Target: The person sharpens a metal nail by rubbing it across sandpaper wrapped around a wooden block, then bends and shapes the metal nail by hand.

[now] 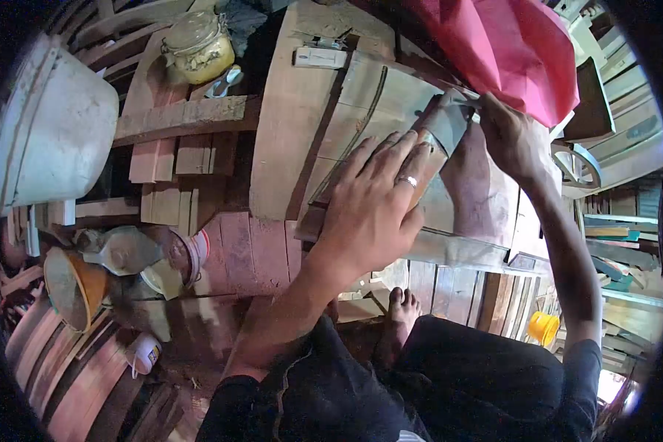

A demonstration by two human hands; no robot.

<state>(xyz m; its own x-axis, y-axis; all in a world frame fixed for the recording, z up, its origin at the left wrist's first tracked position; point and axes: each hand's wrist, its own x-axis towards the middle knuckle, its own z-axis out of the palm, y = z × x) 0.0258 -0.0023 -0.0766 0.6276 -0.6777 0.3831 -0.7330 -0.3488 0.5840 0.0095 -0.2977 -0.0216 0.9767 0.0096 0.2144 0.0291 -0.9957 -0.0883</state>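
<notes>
My left hand (379, 195), with a ring on one finger, lies palm down with its fingers stretched over a wooden piece on the workbench (457, 254). Beside its fingertips is a dark grey, flat-sided piece (448, 125), partly hidden by the hand. My right hand (507, 136) is closed at the far end of that piece, next to a pink cloth (519, 55). Its fingers are bent and mostly hidden, so what they grip cannot be made out. A dark curved strip (372, 110) lies on the board left of my hands.
A glass jar (199, 48) and a large white tub (70, 125) stand at the upper left. An orange bucket (72, 289) and a small white cup (146, 352) are lower left. A yellow container (543, 328) is at the lower right, near stacked wood.
</notes>
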